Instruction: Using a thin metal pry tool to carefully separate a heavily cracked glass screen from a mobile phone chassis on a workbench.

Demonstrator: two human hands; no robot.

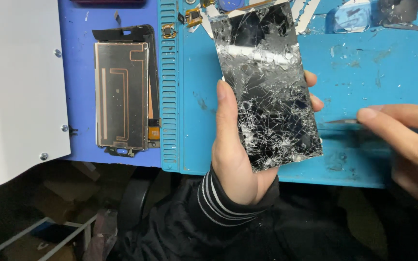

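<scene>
My left hand (pixel 232 154) holds up a badly cracked black phone screen (pixel 267 87), thumb along its left edge and fingertips showing at its right edge. The glass is shattered all over, tilted slightly left. My right hand (pixel 405 137) comes in from the right edge, pinching a thin metal tool (pixel 342 121) whose tip points toward the screen's right side, a little apart from it. Both hands hover over a blue work mat (pixel 364 72).
A phone back panel with copper-coloured shielding (pixel 122 94) lies on the blue surface at left. A white machine housing (pixel 18 82) fills the far left. Small parts and tape scraps (pixel 194 17) sit at the mat's top edge. Dark clutter lies below the table.
</scene>
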